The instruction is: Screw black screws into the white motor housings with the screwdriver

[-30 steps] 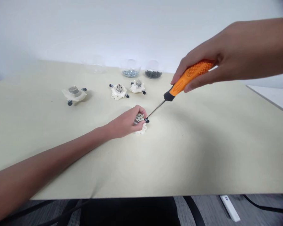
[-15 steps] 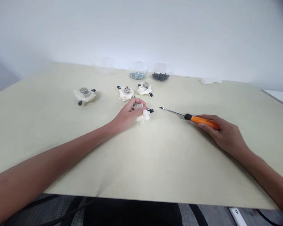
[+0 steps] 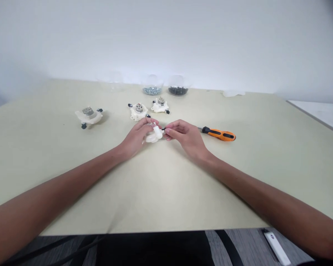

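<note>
My left hand (image 3: 135, 137) holds a white plastic housing (image 3: 154, 135) with a motor, raised a little off the tabletop and turned so the motor is mostly hidden. My right hand (image 3: 185, 135) comes in from the other side, its thumb and finger pinching a small black fitting (image 3: 163, 129) at the housing's edge. An orange-and-black screwdriver (image 3: 218, 134) lies on the table just right of that hand, untouched. Three similar white motor assemblies (image 3: 138, 111) (image 3: 160, 105) (image 3: 88, 116) stand farther forward, beyond my hands.
Along the back of the beige table (image 3: 211, 184) stand a clear jar of silver screws (image 3: 152, 86), a jar of black parts (image 3: 177, 87) and a clear empty-looking jar (image 3: 111, 81). A white scrap (image 3: 233, 94) lies at the back edge; a white surface (image 3: 319, 114) lies beyond the right side.
The screwdriver has left my right hand and lies on the table. That hand has moved left to the black fitting. My left hand has lifted and turned the housing.
</note>
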The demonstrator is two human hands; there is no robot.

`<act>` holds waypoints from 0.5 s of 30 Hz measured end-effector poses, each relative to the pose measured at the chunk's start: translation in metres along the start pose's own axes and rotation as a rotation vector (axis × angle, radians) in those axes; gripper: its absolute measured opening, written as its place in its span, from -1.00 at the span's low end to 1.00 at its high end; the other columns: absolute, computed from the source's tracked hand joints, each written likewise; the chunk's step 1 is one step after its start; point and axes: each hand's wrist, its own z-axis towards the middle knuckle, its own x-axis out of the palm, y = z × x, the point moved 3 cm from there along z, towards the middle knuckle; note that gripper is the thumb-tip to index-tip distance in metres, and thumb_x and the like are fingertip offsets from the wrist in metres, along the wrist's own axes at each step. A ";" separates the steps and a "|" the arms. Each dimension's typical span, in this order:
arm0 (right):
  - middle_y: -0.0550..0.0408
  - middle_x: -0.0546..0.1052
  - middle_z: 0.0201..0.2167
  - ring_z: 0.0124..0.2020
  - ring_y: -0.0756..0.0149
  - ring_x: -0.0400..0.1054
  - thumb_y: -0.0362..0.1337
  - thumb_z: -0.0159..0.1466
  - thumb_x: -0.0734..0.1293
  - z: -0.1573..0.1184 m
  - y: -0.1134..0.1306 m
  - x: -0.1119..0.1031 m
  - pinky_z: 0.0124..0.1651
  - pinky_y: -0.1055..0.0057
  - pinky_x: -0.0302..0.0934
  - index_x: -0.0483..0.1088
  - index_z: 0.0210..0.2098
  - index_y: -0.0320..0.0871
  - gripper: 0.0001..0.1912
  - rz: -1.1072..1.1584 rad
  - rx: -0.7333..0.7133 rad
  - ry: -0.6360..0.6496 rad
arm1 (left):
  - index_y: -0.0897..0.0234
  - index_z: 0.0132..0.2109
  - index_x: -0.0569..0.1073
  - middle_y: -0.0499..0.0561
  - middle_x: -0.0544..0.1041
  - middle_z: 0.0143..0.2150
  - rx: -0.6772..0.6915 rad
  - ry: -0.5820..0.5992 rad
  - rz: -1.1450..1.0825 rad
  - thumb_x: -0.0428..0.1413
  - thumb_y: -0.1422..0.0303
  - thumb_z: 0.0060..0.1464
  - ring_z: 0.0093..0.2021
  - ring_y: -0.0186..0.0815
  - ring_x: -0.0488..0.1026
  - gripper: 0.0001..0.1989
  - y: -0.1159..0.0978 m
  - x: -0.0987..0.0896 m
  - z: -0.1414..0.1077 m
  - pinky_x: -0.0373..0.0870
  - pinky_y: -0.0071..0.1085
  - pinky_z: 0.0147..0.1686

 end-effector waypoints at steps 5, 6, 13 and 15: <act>0.04 0.57 -0.35 -0.33 0.38 0.47 -0.21 0.09 0.46 -0.004 -0.012 -0.007 -0.11 0.36 0.39 0.50 -0.31 -0.22 -0.77 0.225 0.093 0.066 | 0.26 -0.22 0.40 -0.03 0.48 -0.21 -0.076 0.020 -0.030 0.13 0.37 0.02 -0.22 -0.32 0.45 -0.86 -0.001 0.003 0.001 0.40 -0.38 -0.22; 0.04 0.57 -0.35 -0.32 0.38 0.47 -0.21 0.09 0.47 -0.005 -0.013 -0.009 -0.10 0.35 0.39 0.51 -0.32 -0.21 -0.78 0.256 0.115 0.078 | 0.26 -0.23 0.40 -0.02 0.48 -0.22 -0.087 0.020 -0.033 0.13 0.38 0.01 -0.22 -0.31 0.45 -0.86 -0.001 0.003 0.001 0.40 -0.38 -0.22; 0.02 0.57 -0.29 -0.26 0.39 0.47 -0.23 0.12 0.45 -0.003 -0.013 -0.007 -0.01 0.37 0.37 0.52 -0.26 -0.23 -0.77 0.341 0.172 0.154 | 0.27 -0.22 0.44 -0.02 0.47 -0.26 -0.096 0.087 -0.078 0.11 0.41 0.02 -0.21 -0.30 0.46 -0.87 0.001 -0.002 0.004 0.43 -0.41 -0.27; 0.01 0.57 -0.27 -0.24 0.38 0.48 -0.24 0.13 0.45 -0.001 -0.016 -0.007 0.01 0.37 0.37 0.53 -0.24 -0.23 -0.77 0.358 0.174 0.173 | 0.28 -0.22 0.45 -0.02 0.47 -0.26 -0.088 0.094 -0.077 0.11 0.41 0.02 -0.20 -0.30 0.46 -0.86 0.002 -0.003 0.005 0.43 -0.41 -0.27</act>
